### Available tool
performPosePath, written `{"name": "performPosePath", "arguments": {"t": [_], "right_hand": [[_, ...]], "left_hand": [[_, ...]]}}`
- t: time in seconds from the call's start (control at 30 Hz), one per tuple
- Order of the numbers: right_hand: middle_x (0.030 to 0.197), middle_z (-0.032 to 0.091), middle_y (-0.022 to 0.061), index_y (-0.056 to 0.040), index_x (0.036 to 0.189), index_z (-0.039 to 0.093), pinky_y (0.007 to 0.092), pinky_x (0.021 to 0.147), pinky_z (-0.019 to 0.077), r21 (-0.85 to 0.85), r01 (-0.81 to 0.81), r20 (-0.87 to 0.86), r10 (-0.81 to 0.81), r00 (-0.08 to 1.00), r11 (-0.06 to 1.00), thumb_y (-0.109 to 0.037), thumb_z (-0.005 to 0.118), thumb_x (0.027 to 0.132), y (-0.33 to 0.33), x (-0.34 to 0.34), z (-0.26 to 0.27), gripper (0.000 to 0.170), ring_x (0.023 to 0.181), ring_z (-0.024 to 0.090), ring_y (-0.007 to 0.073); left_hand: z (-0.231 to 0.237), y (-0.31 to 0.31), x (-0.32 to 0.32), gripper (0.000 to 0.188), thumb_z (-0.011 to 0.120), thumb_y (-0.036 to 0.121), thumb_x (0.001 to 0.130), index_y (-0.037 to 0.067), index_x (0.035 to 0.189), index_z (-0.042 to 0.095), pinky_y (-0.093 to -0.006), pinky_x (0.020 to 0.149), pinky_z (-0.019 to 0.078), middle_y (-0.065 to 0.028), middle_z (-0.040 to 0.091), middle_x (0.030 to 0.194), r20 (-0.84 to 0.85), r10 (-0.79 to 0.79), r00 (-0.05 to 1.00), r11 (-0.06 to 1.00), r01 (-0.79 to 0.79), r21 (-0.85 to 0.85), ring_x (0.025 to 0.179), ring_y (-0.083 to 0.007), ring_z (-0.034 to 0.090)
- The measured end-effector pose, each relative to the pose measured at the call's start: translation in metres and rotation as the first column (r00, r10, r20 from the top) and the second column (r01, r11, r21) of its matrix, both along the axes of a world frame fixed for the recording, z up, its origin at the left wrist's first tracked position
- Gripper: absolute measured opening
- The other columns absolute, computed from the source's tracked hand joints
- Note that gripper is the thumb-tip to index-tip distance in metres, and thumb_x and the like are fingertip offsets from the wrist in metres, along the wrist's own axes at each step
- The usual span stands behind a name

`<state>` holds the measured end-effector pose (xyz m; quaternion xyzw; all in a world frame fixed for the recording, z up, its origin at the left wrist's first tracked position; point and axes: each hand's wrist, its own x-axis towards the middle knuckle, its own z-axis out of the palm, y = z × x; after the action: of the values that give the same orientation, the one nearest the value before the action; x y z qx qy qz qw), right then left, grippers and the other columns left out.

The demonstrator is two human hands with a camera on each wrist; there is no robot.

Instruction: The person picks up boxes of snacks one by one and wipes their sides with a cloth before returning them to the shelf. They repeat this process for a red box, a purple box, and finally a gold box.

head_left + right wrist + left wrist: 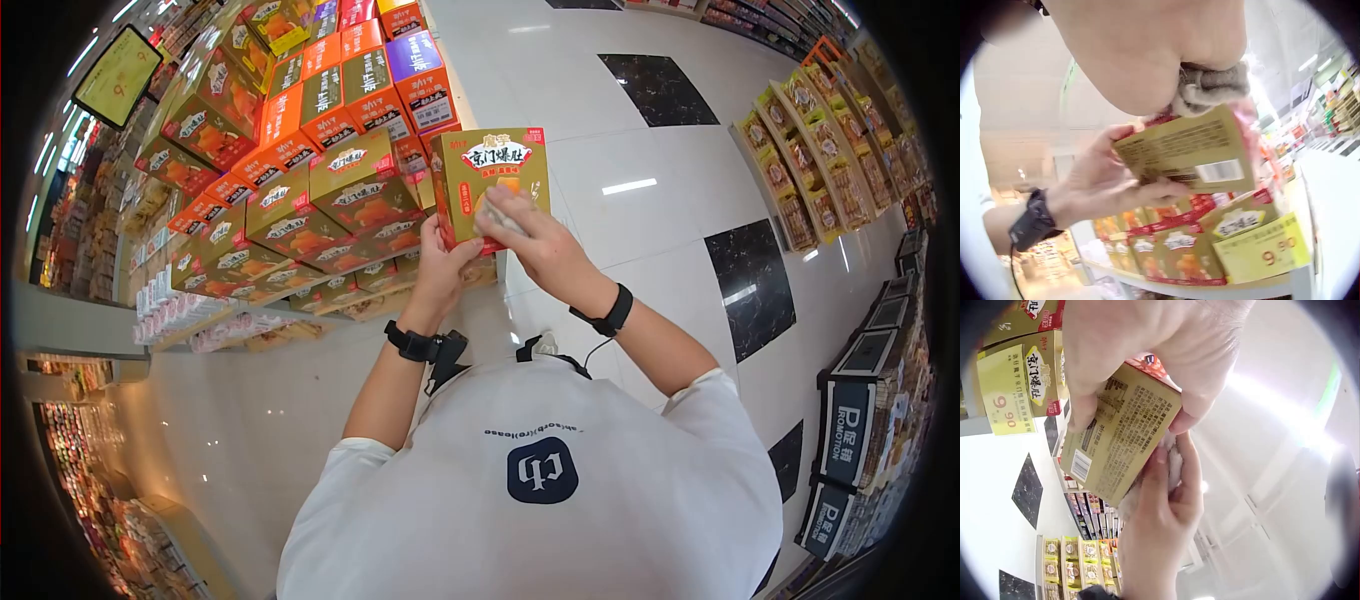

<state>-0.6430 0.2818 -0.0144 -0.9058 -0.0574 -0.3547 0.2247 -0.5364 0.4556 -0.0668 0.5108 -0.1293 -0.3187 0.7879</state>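
A gold and red box (462, 190) is held up in front of the shelf, its printed front facing up in the head view. The left hand (442, 266) grips its lower left part, thumb on one side and fingers on the other. Pinched in the right hand (548, 246) is a crumpled whitish cloth (497, 217), which lies against the box's front. In the left wrist view the box's side with text and barcode (1080, 465) shows, and the cloth (1174, 466) is partly hidden behind box and fingers. The right wrist view shows the cloth (1210, 87) bunched under the right hand.
Stacked gold boxes (290, 215) and orange boxes (325, 105) fill the display at the left, beside the held box. A yellow price tag (1263, 248) hangs on the shelf edge. Snack racks (800, 150) and promotion crates (850, 430) stand at the right across the tiled floor (640, 185).
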Motion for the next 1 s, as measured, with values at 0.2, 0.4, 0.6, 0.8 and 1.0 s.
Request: {"name": "performPosePath", "arguments": {"t": [0.2, 0.4, 0.6, 0.8, 1.0], "right_hand": [[0.142, 0.056, 0.0159, -0.0118, 0.125, 0.065, 0.042, 0.103, 0.0529, -0.061, -0.069, -0.068, 0.065, 0.996, 0.996, 0.006, 0.06, 0.084, 0.0, -0.014, 0.0, 0.045, 0.13, 0.056, 0.0362], [0.139, 0.057, 0.0141, -0.0114, 0.126, 0.065, 0.0411, 0.103, 0.0537, 0.028, -0.021, -0.036, 0.022, 0.999, 0.999, 0.011, 0.059, 0.08, -0.001, -0.02, -0.002, 0.051, 0.13, 0.056, 0.0354], [0.14, 0.057, 0.0164, -0.0132, 0.129, 0.065, 0.041, 0.1, 0.0539, 0.064, 0.054, -0.075, -0.049, 0.996, 0.996, 0.011, 0.057, 0.085, -0.017, -0.023, -0.007, 0.051, 0.126, 0.058, 0.0373], [0.131, 0.063, 0.0152, -0.0078, 0.137, 0.059, 0.0336, 0.095, 0.0523, 0.8, 0.099, -0.11, -0.017, 0.994, 0.592, -0.006, 0.06, 0.099, -0.039, -0.011, -0.026, 0.038, 0.12, 0.061, 0.0236], [0.121, 0.065, 0.0085, -0.0077, 0.14, 0.055, 0.0261, 0.088, 0.0522, 0.848, 0.095, -0.128, 0.027, 0.991, 0.522, -0.023, 0.071, 0.096, -0.03, -0.009, -0.016, 0.049, 0.105, 0.062, 0.0108]], "left_hand": [[0.006, -0.005, 0.0, 0.057, 0.068, -0.003, 0.089, 0.003, 0.134, 0.033, -0.0303, 0.085, 0.0616, -0.0086, 0.057, 0.124, -0.074, 0.009, 0.997, 0.998, -0.013, -0.057, 0.107, -0.0155, 0.065], [0.012, -0.013, -0.002, 0.051, 0.065, -0.001, 0.092, 0.003, 0.132, 0.034, -0.0306, 0.084, 0.0623, -0.0103, 0.058, 0.122, -0.104, 0.032, 0.994, 0.995, -0.042, -0.09, 0.103, -0.017, 0.068], [0.012, -0.011, 0.004, 0.045, 0.064, 0.0, 0.093, 0.004, 0.127, 0.036, -0.0336, 0.088, 0.0619, -0.0106, 0.058, 0.121, -0.083, -0.009, 0.997, 0.998, 0.003, -0.063, 0.106, -0.018, 0.067], [0.019, -0.009, -0.001, 0.052, 0.065, 0.0, 0.093, 0.006, 0.134, 0.032, -0.0365, 0.094, 0.0596, -0.0083, 0.057, 0.124, -0.12, -0.061, 0.991, 0.996, 0.052, -0.077, 0.111, -0.0182, 0.065], [0.011, -0.002, 0.008, 0.067, 0.065, 0.026, 0.098, 0.009, 0.147, 0.022, -0.0405, 0.101, 0.0537, -0.0103, 0.049, 0.136, -0.098, -0.215, 0.972, 0.976, 0.211, -0.048, 0.126, -0.02, 0.056]]}}
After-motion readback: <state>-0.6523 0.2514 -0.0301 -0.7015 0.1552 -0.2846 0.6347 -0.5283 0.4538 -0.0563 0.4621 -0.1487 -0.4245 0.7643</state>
